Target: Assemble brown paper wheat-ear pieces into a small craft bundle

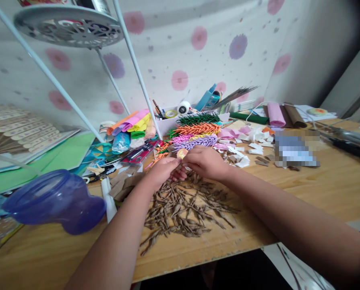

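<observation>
My left hand (167, 171) and my right hand (204, 162) meet over the wooden table, fingertips pinched close together. What they hold between them is too small and hidden to make out. A small yellowish round thing (181, 153) shows just behind the fingertips; whether they touch it I cannot tell. Under and in front of my hands lies a spread pile of twisted brown paper pieces (180, 213), knotted and thin-ended. Just beyond my hands are braided paper ears, among them a purple one (198, 142), an orange one (195, 129) and a dark green one (198, 118).
A translucent purple jar (56, 201) lies on its side at left, near brown paper strips (127, 184). A white metal stand (68, 28) rises behind rolled coloured paper (134, 121). White and pink scraps (243, 155) lie right of the ears, before a white tool box (168, 123).
</observation>
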`<act>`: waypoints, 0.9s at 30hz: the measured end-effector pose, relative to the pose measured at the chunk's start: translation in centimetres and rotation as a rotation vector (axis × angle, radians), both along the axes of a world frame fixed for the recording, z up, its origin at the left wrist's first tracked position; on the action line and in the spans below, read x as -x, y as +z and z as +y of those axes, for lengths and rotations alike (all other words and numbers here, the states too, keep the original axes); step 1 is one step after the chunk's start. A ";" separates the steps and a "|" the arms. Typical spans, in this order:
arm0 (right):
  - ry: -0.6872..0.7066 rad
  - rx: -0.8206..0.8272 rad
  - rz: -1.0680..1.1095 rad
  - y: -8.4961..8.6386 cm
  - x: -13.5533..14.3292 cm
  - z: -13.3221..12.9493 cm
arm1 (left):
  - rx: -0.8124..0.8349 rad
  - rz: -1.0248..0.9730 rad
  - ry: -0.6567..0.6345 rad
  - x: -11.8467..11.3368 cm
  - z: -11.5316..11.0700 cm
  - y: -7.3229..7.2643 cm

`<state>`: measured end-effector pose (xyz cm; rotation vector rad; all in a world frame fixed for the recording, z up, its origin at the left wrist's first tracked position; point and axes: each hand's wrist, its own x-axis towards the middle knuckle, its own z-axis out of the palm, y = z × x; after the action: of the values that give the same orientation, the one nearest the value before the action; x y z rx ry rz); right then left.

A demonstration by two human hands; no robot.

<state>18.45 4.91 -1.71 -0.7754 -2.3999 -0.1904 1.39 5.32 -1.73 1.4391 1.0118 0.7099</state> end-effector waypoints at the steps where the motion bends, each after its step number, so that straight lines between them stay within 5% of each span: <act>1: 0.000 -0.019 0.006 0.1 0.0 0.0 | 0.027 -0.002 -0.027 0.1 0.0 0.1; 7: 0.054 0.061 0.165 0.4 0.1 -0.1 | 0.084 -0.049 -0.093 0.5 0.0 0.1; 13: -0.007 0.534 0.380 0.5 0.8 -0.3 | 0.034 -0.070 -0.056 0.3 0.2 0.0; 17: -0.042 0.708 0.455 0.0 1.1 -0.1 | -0.098 -0.025 0.005 -0.1 0.2 -0.2; 21: -0.019 0.874 0.575 -0.3 1.4 0.1 | -0.377 0.145 0.052 -0.3 0.2 -0.3; 27: -0.135 1.266 0.797 0.0 2.1 -0.2 | -1.072 0.595 0.065 -0.2 0.0 0.4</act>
<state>16.40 4.71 -1.69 -1.1994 -1.4731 1.4204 1.59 5.28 -1.35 2.6681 1.1760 0.9590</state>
